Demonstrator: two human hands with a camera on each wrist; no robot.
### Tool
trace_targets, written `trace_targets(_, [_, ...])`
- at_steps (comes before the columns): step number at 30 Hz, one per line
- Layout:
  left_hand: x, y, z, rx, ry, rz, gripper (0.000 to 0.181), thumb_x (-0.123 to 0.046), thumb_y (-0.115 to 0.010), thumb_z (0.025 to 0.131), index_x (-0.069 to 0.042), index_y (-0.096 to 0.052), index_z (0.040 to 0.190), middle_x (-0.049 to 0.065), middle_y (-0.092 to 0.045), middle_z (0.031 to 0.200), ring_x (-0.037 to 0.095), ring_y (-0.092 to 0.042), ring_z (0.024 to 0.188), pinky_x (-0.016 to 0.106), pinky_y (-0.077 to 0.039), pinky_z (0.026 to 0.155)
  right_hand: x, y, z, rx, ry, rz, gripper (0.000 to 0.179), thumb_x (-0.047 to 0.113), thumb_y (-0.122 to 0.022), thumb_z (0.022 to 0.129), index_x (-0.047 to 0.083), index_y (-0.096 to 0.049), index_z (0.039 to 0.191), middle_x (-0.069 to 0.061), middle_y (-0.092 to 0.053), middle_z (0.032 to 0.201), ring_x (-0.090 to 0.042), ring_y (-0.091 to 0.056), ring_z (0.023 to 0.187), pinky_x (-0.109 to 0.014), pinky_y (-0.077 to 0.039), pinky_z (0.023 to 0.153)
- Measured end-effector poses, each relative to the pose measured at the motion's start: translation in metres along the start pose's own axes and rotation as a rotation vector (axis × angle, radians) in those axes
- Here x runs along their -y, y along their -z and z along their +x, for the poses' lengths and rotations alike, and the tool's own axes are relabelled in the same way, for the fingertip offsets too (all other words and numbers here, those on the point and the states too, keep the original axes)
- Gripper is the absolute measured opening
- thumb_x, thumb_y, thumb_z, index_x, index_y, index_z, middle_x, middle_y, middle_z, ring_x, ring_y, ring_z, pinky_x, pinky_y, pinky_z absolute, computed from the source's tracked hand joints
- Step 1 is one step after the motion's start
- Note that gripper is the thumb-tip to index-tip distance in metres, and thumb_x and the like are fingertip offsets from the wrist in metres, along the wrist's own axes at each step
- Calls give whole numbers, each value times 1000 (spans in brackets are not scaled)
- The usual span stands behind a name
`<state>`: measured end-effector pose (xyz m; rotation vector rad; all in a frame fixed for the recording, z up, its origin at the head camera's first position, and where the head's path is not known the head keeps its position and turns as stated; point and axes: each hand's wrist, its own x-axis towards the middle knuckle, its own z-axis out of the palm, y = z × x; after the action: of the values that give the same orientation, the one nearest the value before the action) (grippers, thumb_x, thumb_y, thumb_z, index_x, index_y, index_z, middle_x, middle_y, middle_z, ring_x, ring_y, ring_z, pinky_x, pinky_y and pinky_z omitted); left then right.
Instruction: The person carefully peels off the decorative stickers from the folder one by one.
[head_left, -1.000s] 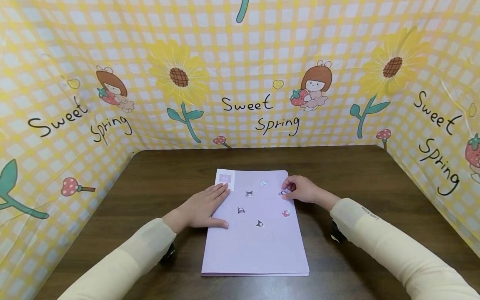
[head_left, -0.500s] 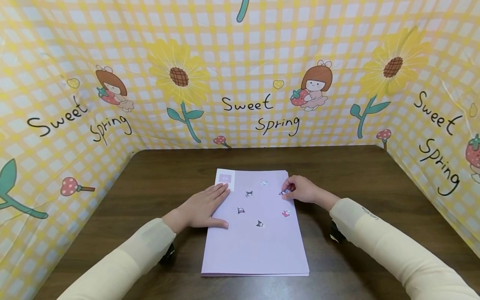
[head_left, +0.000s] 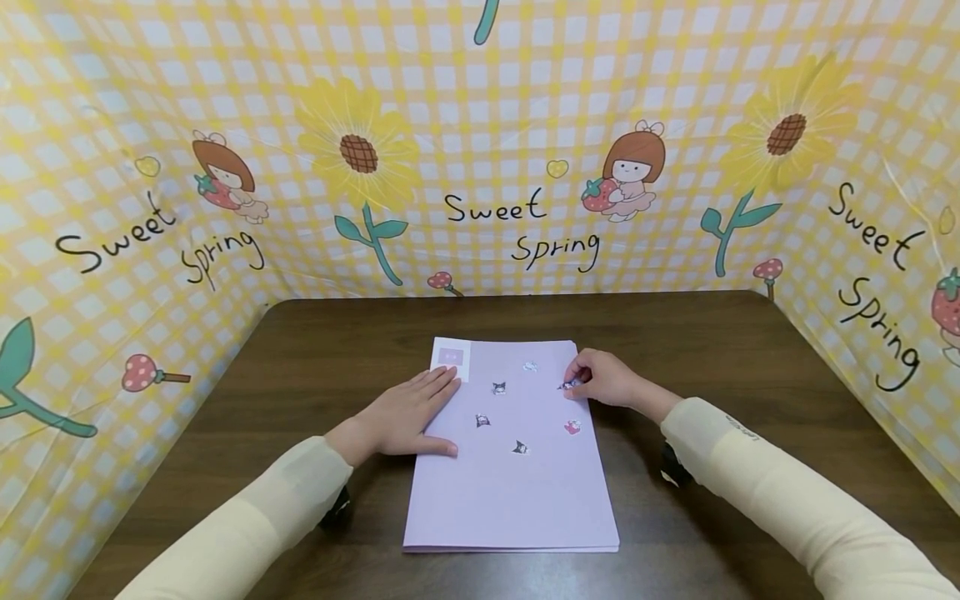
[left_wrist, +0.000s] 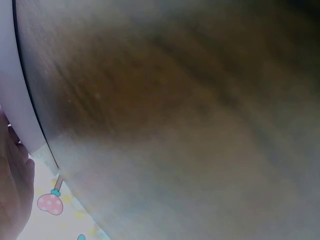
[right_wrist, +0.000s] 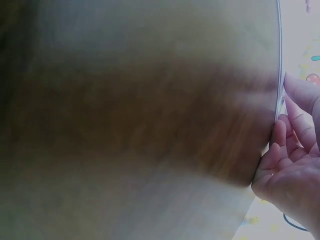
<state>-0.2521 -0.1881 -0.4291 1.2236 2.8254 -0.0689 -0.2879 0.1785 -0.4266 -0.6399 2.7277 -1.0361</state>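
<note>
A lilac paper folder, two layers showing at its near edge, lies on the table. My left hand rests flat along its left side, fingertips at the white label in the top corner and thumb lower down. At the right edge, my right hand pinches a small cartoon sticker between thumb and index finger, right at the folder's surface; part of the sticker is hidden by the fingers. In the right wrist view, the other fingers curl beside the folder's edge. Below that hand is a pink-and-white sticker.
More small cartoon stickers lie on the folder: a pale one near the top and several dark ones, such as the lowest one. The dark wooden table ends at a yellow checked cloth standing behind and at both sides.
</note>
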Motion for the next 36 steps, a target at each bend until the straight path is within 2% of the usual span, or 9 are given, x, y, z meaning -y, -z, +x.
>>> trace_targets(8, [0, 0, 1, -2, -2, 4, 109, -85, -32, 81, -6, -20, 155, 12, -14, 161, 25, -8, 147, 39, -11, 116, -4, 1, 6, 53, 23, -31, 18, 12, -78, 83, 7, -65, 93, -6, -55, 88, -22, -50, 83, -34, -46, 77])
trace_targets(18, [0, -1, 0, 3, 3, -7, 110, -86, -31, 80, -6, -20, 155, 11, -14, 161, 25, -8, 147, 39, -11, 117, -3, 4, 10, 131, 14, -48, 17, 13, -78, 83, 6, -64, 90, -5, -54, 84, -21, -49, 83, -34, -44, 76])
trace_targets(36, [0, 0, 0, -7, -1, 8, 109, -86, -31, 81, -6, -21, 155, 11, -15, 161, 25, -9, 147, 39, -12, 116, -2, 5, 12, 132, -26, -27, 20, 14, -80, 81, 7, -65, 91, -6, -54, 84, -22, -49, 83, -34, -44, 76])
